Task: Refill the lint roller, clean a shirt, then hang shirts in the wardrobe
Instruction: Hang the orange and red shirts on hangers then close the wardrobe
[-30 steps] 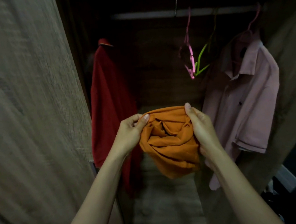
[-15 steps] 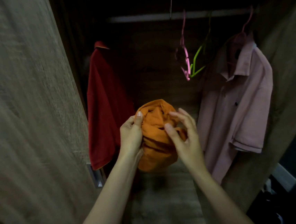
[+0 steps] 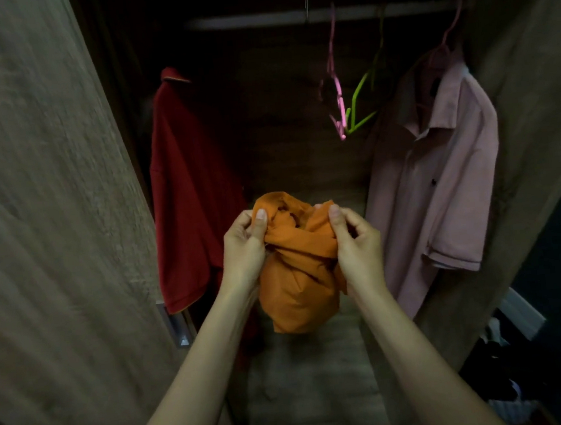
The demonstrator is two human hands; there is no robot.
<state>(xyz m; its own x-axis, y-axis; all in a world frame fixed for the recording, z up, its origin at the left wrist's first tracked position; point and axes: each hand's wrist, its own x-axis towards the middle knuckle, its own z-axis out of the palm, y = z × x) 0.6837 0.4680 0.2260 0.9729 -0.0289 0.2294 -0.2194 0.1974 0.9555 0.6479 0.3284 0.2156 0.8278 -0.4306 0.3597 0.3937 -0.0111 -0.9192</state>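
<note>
Left to right: a red shirt (image 3: pixel 195 193) is hanging at the left of the wardrobe, while the left hand (image 3: pixel 244 246) and right hand (image 3: pixel 355 239) are each pinching a fold of the bunched orange shirt (image 3: pixel 299 279), held between them before the open wardrobe. The step in hand is probably finding the collar, though dim light is obscuring it; shaking the fabric loose before taking the free green hanger (image 3: pixel 362 101), beside the hung pink shirt (image 3: pixel 440 176), is advisable.
</note>
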